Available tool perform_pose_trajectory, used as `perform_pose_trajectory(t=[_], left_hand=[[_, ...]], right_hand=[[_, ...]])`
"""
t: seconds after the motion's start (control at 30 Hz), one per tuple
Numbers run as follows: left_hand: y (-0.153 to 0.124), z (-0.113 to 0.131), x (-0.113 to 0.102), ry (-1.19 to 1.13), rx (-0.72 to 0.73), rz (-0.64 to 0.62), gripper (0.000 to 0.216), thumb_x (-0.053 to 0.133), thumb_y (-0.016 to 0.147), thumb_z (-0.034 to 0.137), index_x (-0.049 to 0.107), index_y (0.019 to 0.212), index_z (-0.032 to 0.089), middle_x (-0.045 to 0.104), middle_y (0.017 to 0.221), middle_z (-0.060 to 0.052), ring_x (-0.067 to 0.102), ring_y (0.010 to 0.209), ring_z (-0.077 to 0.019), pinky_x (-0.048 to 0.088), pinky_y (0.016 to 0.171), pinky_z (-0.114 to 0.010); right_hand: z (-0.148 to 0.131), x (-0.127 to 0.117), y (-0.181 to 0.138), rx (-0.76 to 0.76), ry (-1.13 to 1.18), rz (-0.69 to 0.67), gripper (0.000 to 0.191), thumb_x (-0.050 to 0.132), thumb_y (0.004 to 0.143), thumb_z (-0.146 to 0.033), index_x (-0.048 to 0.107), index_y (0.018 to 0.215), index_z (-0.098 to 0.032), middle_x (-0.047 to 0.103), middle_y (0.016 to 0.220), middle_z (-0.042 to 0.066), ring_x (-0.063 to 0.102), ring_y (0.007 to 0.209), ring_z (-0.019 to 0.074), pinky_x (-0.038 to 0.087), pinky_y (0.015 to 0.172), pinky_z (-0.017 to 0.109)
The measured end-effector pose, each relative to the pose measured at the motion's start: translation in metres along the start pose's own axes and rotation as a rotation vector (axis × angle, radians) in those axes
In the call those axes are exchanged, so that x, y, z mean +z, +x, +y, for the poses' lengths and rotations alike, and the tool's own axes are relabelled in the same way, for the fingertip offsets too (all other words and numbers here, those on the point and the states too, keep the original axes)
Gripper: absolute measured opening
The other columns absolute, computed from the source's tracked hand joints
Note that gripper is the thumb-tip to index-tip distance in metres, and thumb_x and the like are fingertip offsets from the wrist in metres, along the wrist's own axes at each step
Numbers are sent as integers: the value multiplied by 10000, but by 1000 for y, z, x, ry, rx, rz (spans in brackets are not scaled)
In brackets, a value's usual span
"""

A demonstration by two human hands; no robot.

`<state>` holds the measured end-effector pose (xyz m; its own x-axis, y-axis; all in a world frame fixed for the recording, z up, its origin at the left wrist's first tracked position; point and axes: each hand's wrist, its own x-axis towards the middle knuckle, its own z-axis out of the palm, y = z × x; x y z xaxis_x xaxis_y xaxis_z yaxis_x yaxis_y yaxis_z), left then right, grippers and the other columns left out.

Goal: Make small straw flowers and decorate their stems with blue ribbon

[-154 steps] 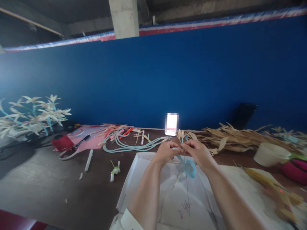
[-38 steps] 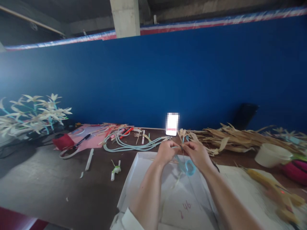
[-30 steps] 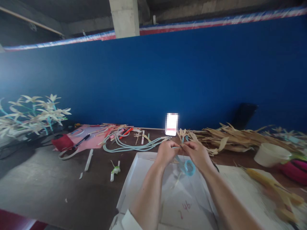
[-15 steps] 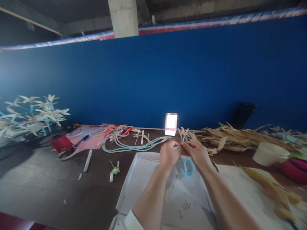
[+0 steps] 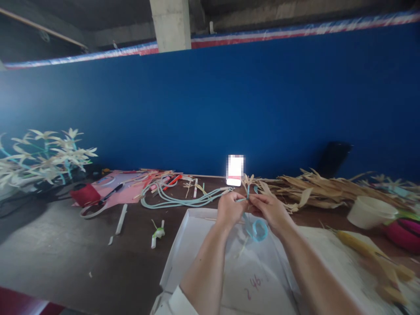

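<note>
A small dried-husk flower (image 5: 249, 180) stands upright above my fingertips, its thin stem (image 5: 248, 190) wrapped in light blue tape. My right hand (image 5: 269, 209) is closed in a pinch on the stem. From the other side, my left hand (image 5: 230, 211) also has its fingers closed at the stem, with a bit of blue tape showing at the thumb. Below both hands hangs a roll of light blue tape (image 5: 260, 230), its strip leading up between them. The exact grip of the fingertips is partly hidden.
Under my forearms lies an open white box (image 5: 183, 245). Behind it are a lit phone (image 5: 234, 181) and pale blue cords (image 5: 183, 204). Dried husks (image 5: 315, 188), a white tub (image 5: 370, 212) and yellow-handled pliers (image 5: 364, 249) are on the right. Finished husk flowers (image 5: 49, 153) stand left.
The fingertips have shifted slightly around the stem, and the flower stands a little more upright. The tape roll has swung slightly to the right. The whole view has moved a little.
</note>
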<state>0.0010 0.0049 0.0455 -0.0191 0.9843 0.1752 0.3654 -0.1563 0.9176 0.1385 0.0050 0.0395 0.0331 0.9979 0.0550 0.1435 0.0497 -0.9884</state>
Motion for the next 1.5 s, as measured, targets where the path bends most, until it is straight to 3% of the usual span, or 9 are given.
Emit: perform_pose_trajectory(t=[0.23,0.43,0.7,0.97,1.3,1.4,1.5], left_hand=[[-4,0,3,117,84,21,159,573,711,310,672,766,198,673,753,-15,592,729,-163,405,659,-248],[-13,2,13,310,196,148,158,522,782,296,649,835,217,655,865,-31,573,815,-174,379,701,-254],[-22,2,22,443,378,267,207,408,866,265,600,808,214,612,823,-17,553,782,-136,360,660,-228],[-23,2,22,534,451,257,236,392,882,280,606,813,208,600,812,-31,540,747,-130,349,643,-229],[-23,4,22,365,427,223,166,479,827,234,643,833,216,619,808,-19,559,771,-129,384,681,-220],[-19,3,22,254,350,199,151,513,806,251,657,814,206,636,794,-16,566,767,-128,399,709,-221],[-16,2,22,151,290,170,156,525,793,270,667,778,205,649,777,-5,568,750,-125,404,705,-225]], right_hand=[[8,-1,5,-9,42,-29,291,614,690,-428,685,846,-193,685,752,75,652,695,237,521,652,360],[6,3,3,-14,116,15,241,629,661,-388,691,786,-192,635,611,34,616,601,197,516,640,337],[-3,10,-3,20,270,66,262,693,602,-370,676,756,-159,587,565,-16,520,504,107,493,568,254],[1,6,0,32,289,85,273,720,582,-359,689,767,-161,566,554,-38,505,506,101,496,588,255],[-5,3,-2,50,360,57,223,723,588,-341,642,706,-170,567,565,-20,524,520,109,484,566,248],[-2,-1,1,-3,286,41,222,700,621,-372,630,694,-174,567,570,-8,537,528,126,490,585,277],[-2,-4,2,-75,102,70,242,660,659,-411,640,726,-179,568,554,-7,515,492,130,449,508,267]])
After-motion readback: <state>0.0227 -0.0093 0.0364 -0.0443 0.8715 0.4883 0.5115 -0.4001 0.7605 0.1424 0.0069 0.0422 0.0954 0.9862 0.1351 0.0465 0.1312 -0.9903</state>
